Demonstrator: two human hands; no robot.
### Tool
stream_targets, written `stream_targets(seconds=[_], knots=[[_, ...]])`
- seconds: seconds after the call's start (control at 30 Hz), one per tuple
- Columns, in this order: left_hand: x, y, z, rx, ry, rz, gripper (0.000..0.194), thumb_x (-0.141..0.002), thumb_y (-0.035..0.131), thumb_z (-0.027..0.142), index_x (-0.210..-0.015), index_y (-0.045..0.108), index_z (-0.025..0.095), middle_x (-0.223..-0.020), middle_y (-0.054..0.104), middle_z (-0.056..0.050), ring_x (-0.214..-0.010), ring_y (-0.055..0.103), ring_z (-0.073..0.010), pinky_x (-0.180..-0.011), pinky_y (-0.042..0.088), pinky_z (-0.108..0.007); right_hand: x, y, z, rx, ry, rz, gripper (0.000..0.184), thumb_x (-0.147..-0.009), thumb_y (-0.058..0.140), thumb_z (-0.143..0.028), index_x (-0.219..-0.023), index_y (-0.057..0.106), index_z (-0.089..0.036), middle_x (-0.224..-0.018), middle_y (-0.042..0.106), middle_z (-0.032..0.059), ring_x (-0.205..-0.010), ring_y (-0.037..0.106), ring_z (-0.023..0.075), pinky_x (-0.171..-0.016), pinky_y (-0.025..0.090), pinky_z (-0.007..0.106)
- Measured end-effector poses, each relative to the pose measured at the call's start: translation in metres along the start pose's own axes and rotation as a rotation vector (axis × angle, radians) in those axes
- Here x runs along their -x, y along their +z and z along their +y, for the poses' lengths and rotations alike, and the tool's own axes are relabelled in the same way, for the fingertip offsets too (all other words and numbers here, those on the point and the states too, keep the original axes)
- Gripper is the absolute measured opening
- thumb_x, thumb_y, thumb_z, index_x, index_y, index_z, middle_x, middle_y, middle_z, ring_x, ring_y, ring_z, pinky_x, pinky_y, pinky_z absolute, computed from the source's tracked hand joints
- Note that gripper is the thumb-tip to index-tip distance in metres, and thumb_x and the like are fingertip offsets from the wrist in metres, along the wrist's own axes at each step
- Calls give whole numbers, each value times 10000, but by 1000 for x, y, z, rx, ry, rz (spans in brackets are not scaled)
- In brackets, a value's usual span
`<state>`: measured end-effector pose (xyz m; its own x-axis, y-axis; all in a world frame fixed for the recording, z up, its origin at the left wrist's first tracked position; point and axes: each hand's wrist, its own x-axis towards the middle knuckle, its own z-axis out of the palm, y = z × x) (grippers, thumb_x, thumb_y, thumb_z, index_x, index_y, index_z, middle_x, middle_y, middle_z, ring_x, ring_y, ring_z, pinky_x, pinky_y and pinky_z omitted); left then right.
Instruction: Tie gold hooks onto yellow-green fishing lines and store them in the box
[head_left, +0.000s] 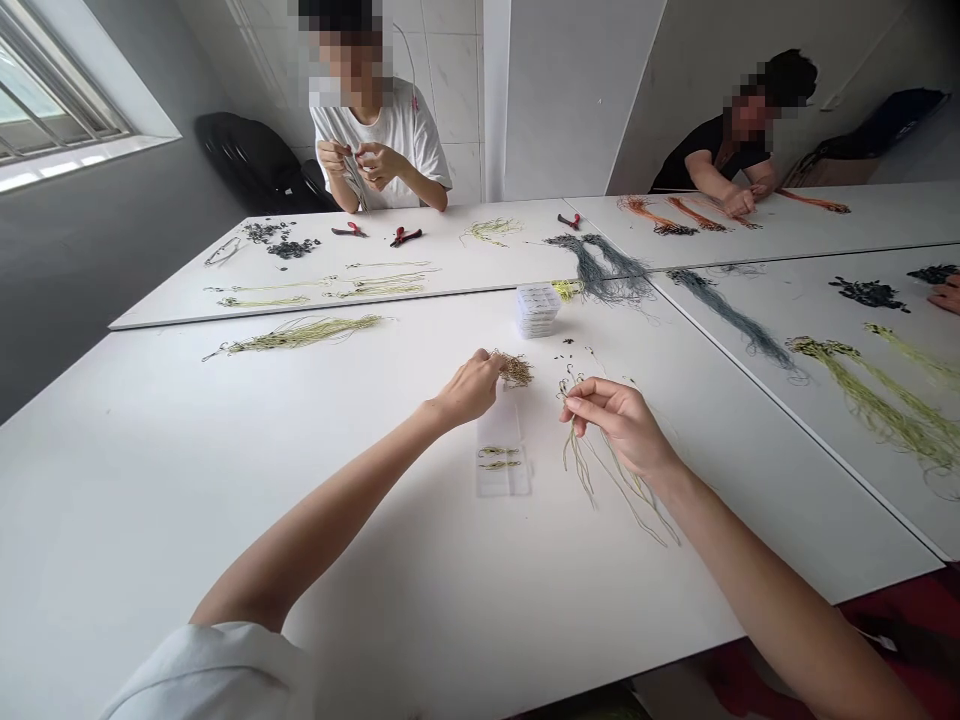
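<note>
My left hand (476, 385) reaches to a small pile of thin brownish pieces (517, 370), its fingertips pinched together at the pile's edge. Whatever is between those fingertips is hidden. Pinched in my right hand (619, 420) are several hooks with cords (576, 460); the dark hooks point up past the fingers and the pale yellow-green cords hang down toward the table. Between my hands lies an open clear plastic box (491, 485), partly behind my left hand. Two small hooked cord bundles (499, 457) rest inside it.
Stacked clear boxes (537, 318) stand beyond the pile, near tiny dark pieces (568, 342). A yellow-green cord bundle (307, 335) lies at left, grey cord bundles (600, 265) farther back. Across the table, one person (382, 140) handles cords; another (720, 160) works beside orange cords (697, 212).
</note>
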<state>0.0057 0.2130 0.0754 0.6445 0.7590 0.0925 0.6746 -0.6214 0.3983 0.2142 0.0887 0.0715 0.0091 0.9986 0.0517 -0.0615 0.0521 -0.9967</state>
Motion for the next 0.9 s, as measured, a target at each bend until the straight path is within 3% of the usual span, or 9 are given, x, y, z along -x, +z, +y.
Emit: stream_targets(seconds=[0.1, 0.23, 0.37, 0.5, 0.73, 0.9], knots=[[0, -6, -2, 122, 6, 43, 327, -862, 373, 41, -1028, 630, 157, -842, 625, -92, -952, 564, -244, -797, 464, -354, 1, 3, 1, 4, 8, 2, 148, -815, 699, -322, -832, 675, -178, -750, 681, 48, -592, 543, 130, -590, 465, 297], [3, -6, -2, 309, -31, 77, 318, -877, 387, 90, -1049, 651, 140, -921, 654, -100, -860, 621, -211, -799, 493, -367, 1, 6, 1, 3, 10, -8, 148, -821, 692, -324, -826, 668, -178, -748, 678, 44, -577, 538, 126, -600, 463, 304], [12, -1, 2, 527, -22, 32, 282, -909, 438, 203, -1095, 634, 125, -997, 678, -106, -813, 658, -176, -753, 541, -327, 2, 10, 1, 10, 6, -5, 146, -828, 683, -323, -826, 659, -180, -742, 676, 38, -570, 538, 121, -600, 460, 301], [23, 3, 11, 670, 10, -33, 289, -908, 470, 243, -1114, 621, 109, -935, 694, -101, -805, 661, -157, -760, 555, -304, 1, 9, 0, 17, -10, 6, 152, -824, 682, -326, -815, 655, -177, -746, 678, 42, -573, 541, 125, -603, 460, 305], [26, 18, 42, 515, 220, -207, 235, -879, 501, 188, -1050, 660, 168, -980, 703, -63, -865, 648, -161, -790, 509, -272, 0, -2, -5, -34, -54, 91, 154, -805, 701, -335, -819, 645, -192, -730, 672, 36, -570, 532, 131, -591, 437, 301], [10, 30, 55, 433, 182, -232, 243, -822, 514, 114, -989, 678, 181, -819, 722, -31, -752, 653, -166, -685, 491, -257, 0, -3, -8, -51, -76, 110, 146, -805, 701, -329, -808, 648, -194, -725, 667, 34, -564, 528, 131, -585, 432, 301]])
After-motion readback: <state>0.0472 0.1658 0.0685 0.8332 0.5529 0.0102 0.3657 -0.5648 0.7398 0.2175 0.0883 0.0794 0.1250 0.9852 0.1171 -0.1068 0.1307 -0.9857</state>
